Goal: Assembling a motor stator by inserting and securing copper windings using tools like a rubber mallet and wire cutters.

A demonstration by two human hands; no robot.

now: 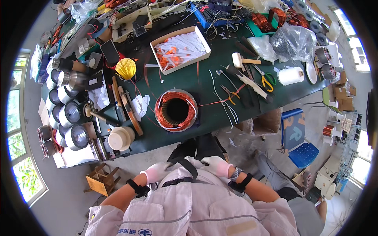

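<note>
Both my hands are at my waist, in white gloves with pink cuffs. My left hand (pixel 156 172) is closed on the front hem of my light jacket (pixel 173 204). On the other side of a loose black strap (pixel 188 167), my right hand (pixel 216 165) has its curled fingers at the same hem, though the fingertips are partly hidden. Ahead of them, apart from both hands, a motor stator (pixel 176 110) wound with orange-red copper wire stands on the dark green table (pixel 181 82). One of its wire leads runs off to the right.
An open box (pixel 180 49) of white and orange strips lies behind the stator. To the right are a mallet (pixel 246 61), pliers (pixel 230 95), scissors (pixel 264 78) and a white thread spool (pixel 290 76). Several stators (pixel 76 137) crowd the left. A person in grey (pixel 301 208) sits at right, near a blue chair (pixel 301 153).
</note>
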